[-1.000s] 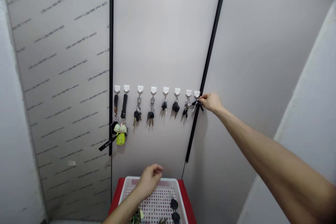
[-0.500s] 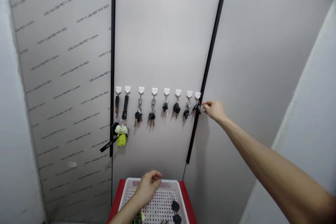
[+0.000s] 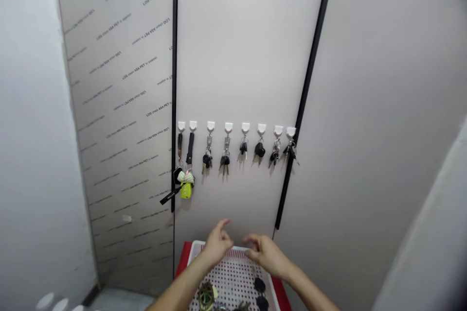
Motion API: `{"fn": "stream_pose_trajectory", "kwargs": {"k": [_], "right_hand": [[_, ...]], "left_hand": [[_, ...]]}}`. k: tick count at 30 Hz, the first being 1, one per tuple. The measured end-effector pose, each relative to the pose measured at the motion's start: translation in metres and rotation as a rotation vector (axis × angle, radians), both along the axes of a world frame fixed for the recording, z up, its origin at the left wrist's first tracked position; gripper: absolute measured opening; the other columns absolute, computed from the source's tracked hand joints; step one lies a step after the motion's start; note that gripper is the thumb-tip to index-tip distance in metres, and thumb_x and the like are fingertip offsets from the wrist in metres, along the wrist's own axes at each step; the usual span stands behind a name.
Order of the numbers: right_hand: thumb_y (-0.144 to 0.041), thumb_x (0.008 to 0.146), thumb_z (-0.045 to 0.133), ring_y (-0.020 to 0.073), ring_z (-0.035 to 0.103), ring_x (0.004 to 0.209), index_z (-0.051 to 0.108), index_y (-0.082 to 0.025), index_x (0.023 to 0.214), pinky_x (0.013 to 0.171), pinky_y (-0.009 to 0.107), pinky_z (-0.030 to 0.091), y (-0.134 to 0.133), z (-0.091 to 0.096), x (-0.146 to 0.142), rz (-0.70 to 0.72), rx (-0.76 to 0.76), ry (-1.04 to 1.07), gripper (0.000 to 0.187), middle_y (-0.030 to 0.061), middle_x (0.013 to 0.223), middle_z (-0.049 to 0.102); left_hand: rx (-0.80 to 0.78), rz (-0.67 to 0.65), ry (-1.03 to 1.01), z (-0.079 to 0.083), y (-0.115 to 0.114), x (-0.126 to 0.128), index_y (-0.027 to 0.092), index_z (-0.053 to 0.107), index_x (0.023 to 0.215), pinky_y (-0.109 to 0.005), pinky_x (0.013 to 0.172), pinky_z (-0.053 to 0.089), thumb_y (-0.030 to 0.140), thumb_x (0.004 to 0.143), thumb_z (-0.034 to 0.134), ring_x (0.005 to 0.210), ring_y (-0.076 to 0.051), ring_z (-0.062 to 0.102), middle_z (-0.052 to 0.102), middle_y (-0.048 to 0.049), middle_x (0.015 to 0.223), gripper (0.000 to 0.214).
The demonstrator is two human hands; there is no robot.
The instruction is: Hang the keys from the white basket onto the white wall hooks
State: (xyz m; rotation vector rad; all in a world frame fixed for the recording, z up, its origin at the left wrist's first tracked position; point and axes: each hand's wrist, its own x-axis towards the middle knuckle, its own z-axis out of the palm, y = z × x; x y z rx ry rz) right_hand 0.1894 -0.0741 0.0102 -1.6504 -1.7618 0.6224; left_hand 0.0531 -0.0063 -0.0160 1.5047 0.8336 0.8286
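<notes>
My left hand (image 3: 218,243) is over the back left of a white perforated basket (image 3: 233,279), thumb and index finger apart, nothing held. Across from it, my right hand (image 3: 266,254) hovers above the basket's back right, slightly blurred, with fingers parted and no object in them. In the basket lie black-headed keys (image 3: 260,285) and a round greenish metal piece (image 3: 206,295); other keys at the bottom edge are partly cut off. Higher up, several key bunches hang from white hooks in a row. The rightmost bunch (image 3: 291,149) overlaps a black handle strip.
A red support (image 3: 184,258) is under the basket. Long black handles (image 3: 174,82) run down the pale cabinet doors (image 3: 248,58). At the row's left end hang dark straps (image 3: 190,148) and a lime-green key fob (image 3: 186,190). White walls flank both sides.
My right hand has left the rightmost key bunch and come down to the basket beside my left hand. That bunch now hangs free on its hook. The view has shifted, with things appearing further right.
</notes>
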Motion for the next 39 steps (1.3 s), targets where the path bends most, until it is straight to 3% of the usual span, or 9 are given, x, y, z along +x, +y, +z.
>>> {"fn": "stream_pose_trajectory", "kwargs": {"k": [3,6,10,18,22,25,28,33,39], "right_hand": [[-0.017,0.056,0.046,0.0080,0.037,0.039,0.036,-0.029,0.106,0.040,0.021,0.031,0.002,0.048,-0.016,-0.002,0.202,0.161,0.052,-0.0068,0.043,0.039],[-0.020,0.062,0.044,0.0062,0.033,0.038,0.008,-0.026,0.118,0.039,0.019,0.030,-0.003,0.106,-0.024,-0.013,0.503,0.375,0.067,-0.0093,0.043,0.033],[-0.021,0.063,0.045,0.0057,0.033,0.037,0.000,-0.026,0.119,0.040,0.019,0.032,-0.011,0.141,-0.030,0.001,0.729,0.525,0.072,-0.0107,0.042,0.032],[-0.024,0.063,0.046,0.0058,0.033,0.037,0.014,-0.025,0.117,0.038,0.019,0.030,-0.007,0.134,-0.028,-0.037,0.688,0.458,0.063,-0.0103,0.041,0.031],[-0.031,0.062,0.044,0.0067,0.038,0.044,0.046,-0.015,0.095,0.046,0.020,0.034,0.012,0.133,0.019,-0.440,0.758,0.339,0.037,-0.0048,0.049,0.041],[-0.035,0.059,0.045,0.0110,0.047,0.060,0.049,-0.013,0.089,0.057,0.023,0.036,0.029,0.140,0.066,-0.801,0.802,0.187,0.038,0.0036,0.070,0.052],[-0.038,0.057,0.045,0.0143,0.049,0.066,0.050,-0.015,0.089,0.058,0.025,0.036,0.040,0.149,0.093,-0.899,0.665,-0.013,0.040,0.0055,0.076,0.055],[-0.039,0.057,0.044,0.0173,0.051,0.065,0.050,-0.018,0.087,0.052,0.025,0.035,0.044,0.160,0.094,-0.949,0.538,-0.161,0.037,0.0035,0.071,0.058],[-0.032,0.065,0.034,0.0170,0.052,0.067,0.056,-0.017,0.079,0.053,0.024,0.035,0.038,0.177,0.097,-0.900,0.600,-0.260,0.029,0.0064,0.074,0.059]], "left_hand": [[0.092,-0.069,-0.222,0.063,-0.004,-0.003,0.017,0.012,0.117,-0.015,0.042,0.023,0.007,0.054,0.046,0.038,-0.002,0.027,0.034,0.0108,0.045,0.072],[0.306,-0.151,-0.435,0.127,-0.016,-0.011,0.023,0.005,0.118,-0.015,0.047,0.026,0.010,0.057,0.049,0.044,-0.002,0.032,0.038,0.0095,0.050,0.076],[0.441,-0.185,-0.560,0.169,-0.032,-0.014,0.026,0.002,0.118,-0.016,0.049,0.028,0.009,0.060,0.048,0.045,-0.002,0.033,0.037,0.0092,0.051,0.076],[0.377,-0.226,-0.498,0.160,-0.027,0.003,0.024,0.005,0.118,-0.015,0.046,0.027,0.008,0.058,0.048,0.043,-0.001,0.032,0.036,0.0098,0.049,0.075],[0.205,-0.176,-0.276,0.133,-0.009,0.001,0.015,0.019,0.114,-0.015,0.042,0.025,0.007,0.057,0.046,0.040,-0.001,0.033,0.038,0.0089,0.049,0.064],[0.091,-0.095,-0.115,0.113,0.002,0.000,0.011,0.031,0.103,-0.015,0.040,0.025,0.008,0.058,0.042,0.038,-0.002,0.034,0.039,0.0079,0.050,0.047],[0.063,-0.073,-0.048,0.104,0.006,0.004,0.011,0.035,0.096,-0.015,0.039,0.024,0.009,0.058,0.041,0.038,-0.003,0.036,0.039,0.0077,0.050,0.039],[0.083,-0.096,-0.016,0.114,0.003,0.030,0.012,0.040,0.093,-0.015,0.042,0.029,0.011,0.058,0.044,0.048,-0.004,0.043,0.045,0.0038,0.059,0.035],[0.248,0.024,0.040,0.138,0.012,0.095,0.012,0.044,0.097,-0.019,0.057,0.037,0.011,0.058,0.049,0.069,-0.010,0.049,0.052,-0.0082,0.090,0.039]]}}
